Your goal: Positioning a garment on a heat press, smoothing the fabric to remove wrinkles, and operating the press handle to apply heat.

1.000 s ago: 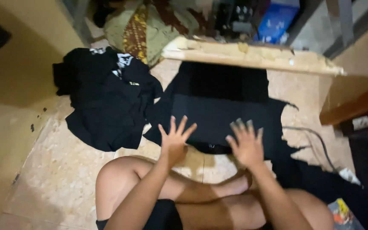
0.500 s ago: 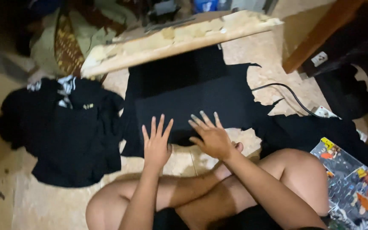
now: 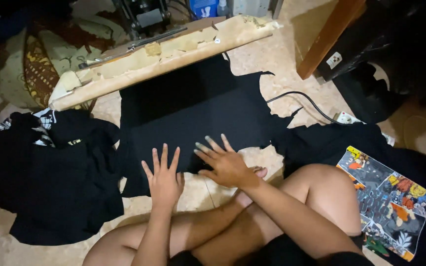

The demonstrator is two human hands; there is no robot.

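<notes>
black cloth (image 3: 193,113) flat on floor, just below padded board (image 3: 163,54) | left hand (image 3: 163,177) grip wide, palm down on cloth's near edge | right hand (image 3: 225,165) grip wide, fingers spread, pressing cloth beside left | clothes pile (image 3: 50,172) left of cloth | printed shirt (image 3: 385,197) right of cloth

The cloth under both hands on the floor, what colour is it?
Plain black cloth, with no print showing; the head view shows it, under the left hand and right hand.

One head-worn camera looks steeply down, close above the tiled floor (image 3: 282,83) and crossed legs (image 3: 213,231).
</notes>
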